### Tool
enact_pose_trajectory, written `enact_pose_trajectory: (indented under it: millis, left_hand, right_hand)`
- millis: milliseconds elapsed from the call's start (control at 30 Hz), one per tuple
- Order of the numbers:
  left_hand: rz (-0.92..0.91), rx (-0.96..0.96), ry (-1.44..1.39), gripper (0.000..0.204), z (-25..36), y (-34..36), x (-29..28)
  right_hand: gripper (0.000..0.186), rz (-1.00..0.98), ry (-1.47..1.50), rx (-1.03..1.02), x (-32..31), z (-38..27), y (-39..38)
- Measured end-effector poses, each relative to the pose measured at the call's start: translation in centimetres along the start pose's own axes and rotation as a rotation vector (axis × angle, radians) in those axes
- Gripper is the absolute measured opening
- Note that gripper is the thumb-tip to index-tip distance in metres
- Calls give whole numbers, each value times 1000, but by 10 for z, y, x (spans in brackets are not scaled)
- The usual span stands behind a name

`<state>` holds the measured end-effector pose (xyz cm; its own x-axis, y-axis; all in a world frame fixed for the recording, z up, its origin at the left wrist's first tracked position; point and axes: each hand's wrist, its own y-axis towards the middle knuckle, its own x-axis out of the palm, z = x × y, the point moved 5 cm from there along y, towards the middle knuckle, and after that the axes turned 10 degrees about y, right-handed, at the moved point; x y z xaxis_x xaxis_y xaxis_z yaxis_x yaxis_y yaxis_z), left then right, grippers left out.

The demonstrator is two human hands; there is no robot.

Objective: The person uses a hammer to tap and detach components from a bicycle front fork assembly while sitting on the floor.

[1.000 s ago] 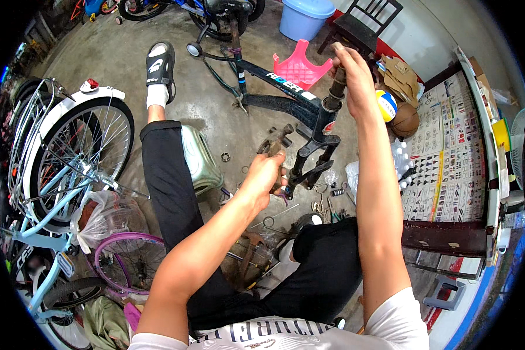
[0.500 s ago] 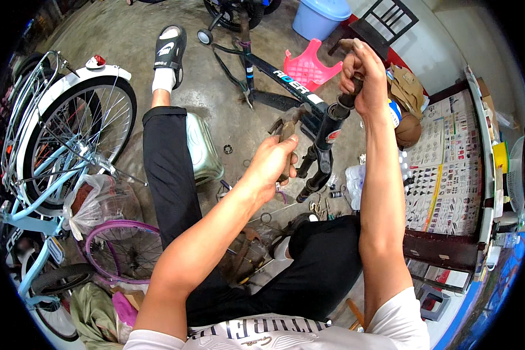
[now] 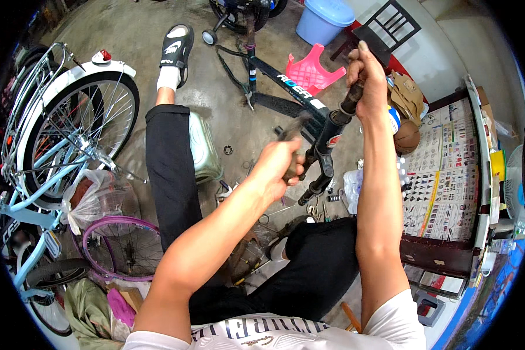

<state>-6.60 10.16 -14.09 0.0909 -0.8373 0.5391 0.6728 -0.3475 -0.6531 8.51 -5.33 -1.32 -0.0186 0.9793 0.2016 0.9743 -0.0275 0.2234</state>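
Note:
A black bicycle frame [image 3: 286, 83] lies tilted in front of me, its fork [image 3: 325, 166] pointing down toward my knee. My left hand [image 3: 279, 163] is closed around the handle of a hammer [image 3: 294, 129], its head smeared by motion beside the frame's front end. My right hand [image 3: 368, 87] wraps round a dark, greasy metal tube [image 3: 351, 100] at the top of the head tube [image 3: 334, 127]. Its thumb and some fingers stick up past the tube's end. Part of the tube is hidden inside the palm.
A light blue bicycle [image 3: 38, 204] and a purple wheel rim [image 3: 122, 220] stand at left. A pale green container [image 3: 203, 146] sits by my left leg. Ahead are a pink plastic piece [image 3: 313, 70], a blue bucket [image 3: 324, 22] and a dark chair [image 3: 385, 29]. Scattered tools [image 3: 248, 256] lie below.
The hammer has swung slightly and now shows blurred close to the frame. My right hand stays on the tube, a little lower in the picture. The whole view has shifted slightly.

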Motion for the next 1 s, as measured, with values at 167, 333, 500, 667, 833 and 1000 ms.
enact_pose_trajectory:
  millis: [167,333,500,667,833,1000]
  left_hand:
    - [-49,67,142,20,9,-8,15]
    - [-73,73,59,22,17,-4,-5]
    - [-30,57,119,22,11,-3,10]
    - [-195,130,84,23,20,-14,21]
    - [43,31,24,22,-3,7,16]
    - [-52,110,15,22,9,-11,13]
  right_hand:
    - [40,-1,-196,-49,7,2,1]
    - [40,2,-111,-44,3,0,4]
    - [50,-36,-99,-26,1,-1,5]
    - [53,10,-105,-39,-1,-6,6]
    - [52,-21,-102,-32,3,-6,3]
    - [52,14,-49,-49,-5,-8,1]
